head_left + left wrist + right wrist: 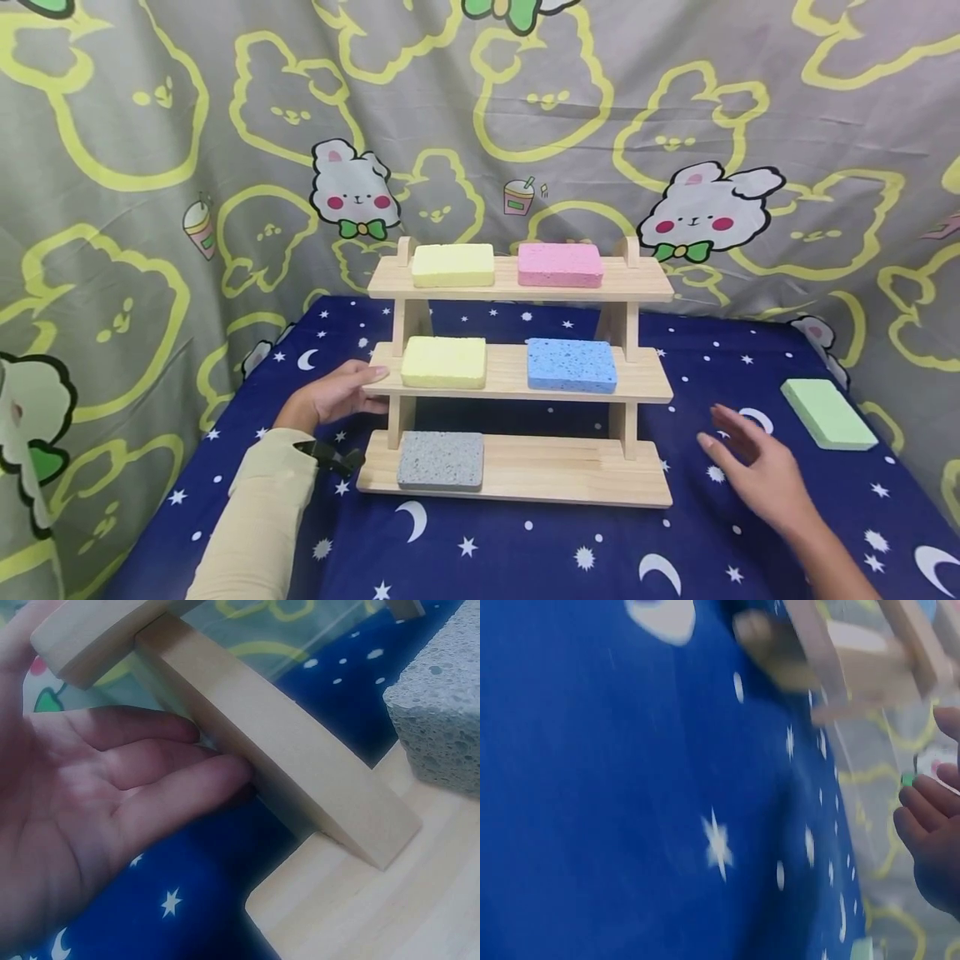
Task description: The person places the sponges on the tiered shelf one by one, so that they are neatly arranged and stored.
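Observation:
A three-tier wooden shelf (562, 471) stands on the table. My left hand (341, 392) grips the left end of its middle board, thumb above and fingers below; in the left wrist view, the fingers reach against the side post (285, 750). On the top board are a yellow sponge (453, 265) and a pink sponge (560, 265). Another yellow sponge (444, 362) and a blue sponge (572, 365) lie on the middle board. A grey sponge (441, 460) sits at the bottom left. My right hand (761, 475) hovers right of the shelf with nothing in it, fingers relaxed.
A light green sponge (828, 414) lies on the table to the right, beyond my right hand. Dark blue cloth (480, 558) with stars and moons covers the table. A patterned curtain (450, 108) hangs behind and at both sides.

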The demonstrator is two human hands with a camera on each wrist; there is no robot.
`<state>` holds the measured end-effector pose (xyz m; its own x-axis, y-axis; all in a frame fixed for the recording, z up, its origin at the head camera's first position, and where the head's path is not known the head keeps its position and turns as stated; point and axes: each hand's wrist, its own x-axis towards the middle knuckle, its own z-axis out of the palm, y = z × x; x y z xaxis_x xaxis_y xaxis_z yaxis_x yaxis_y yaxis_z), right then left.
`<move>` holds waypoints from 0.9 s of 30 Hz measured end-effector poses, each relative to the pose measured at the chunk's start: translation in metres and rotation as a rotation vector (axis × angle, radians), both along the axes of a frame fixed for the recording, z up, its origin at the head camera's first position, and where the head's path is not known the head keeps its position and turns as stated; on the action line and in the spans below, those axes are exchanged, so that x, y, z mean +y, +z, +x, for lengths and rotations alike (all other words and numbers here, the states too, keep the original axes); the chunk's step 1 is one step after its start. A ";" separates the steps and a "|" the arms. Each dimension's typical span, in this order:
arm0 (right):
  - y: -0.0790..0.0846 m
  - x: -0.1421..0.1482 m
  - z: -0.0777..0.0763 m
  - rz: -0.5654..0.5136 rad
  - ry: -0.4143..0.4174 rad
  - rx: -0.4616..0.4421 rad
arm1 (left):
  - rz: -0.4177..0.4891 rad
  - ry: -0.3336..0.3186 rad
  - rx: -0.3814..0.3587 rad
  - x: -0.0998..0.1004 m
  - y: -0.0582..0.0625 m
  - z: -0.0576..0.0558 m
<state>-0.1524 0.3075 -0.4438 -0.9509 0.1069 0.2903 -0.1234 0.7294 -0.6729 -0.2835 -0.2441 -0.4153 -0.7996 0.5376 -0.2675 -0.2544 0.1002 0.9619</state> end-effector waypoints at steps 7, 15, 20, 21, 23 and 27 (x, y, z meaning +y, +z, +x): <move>-0.013 0.044 -0.009 0.049 -0.205 -0.106 | 0.001 -0.002 0.001 -0.002 -0.001 0.000; -0.025 0.084 -0.020 -0.049 -0.462 -0.169 | 0.017 0.002 0.006 -0.001 0.001 0.002; -0.030 0.104 -0.029 -0.093 -0.578 -0.171 | 0.030 -0.009 0.007 -0.001 0.001 0.002; -0.031 0.107 -0.031 -0.098 -0.588 -0.161 | 0.032 -0.009 0.007 -0.001 0.001 0.002; -0.032 0.114 -0.033 -0.109 -0.605 -0.161 | 0.029 -0.001 0.004 -0.001 0.001 0.002; -0.036 0.122 -0.037 -0.138 -0.635 -0.168 | 0.011 0.008 0.002 -0.001 -0.002 0.001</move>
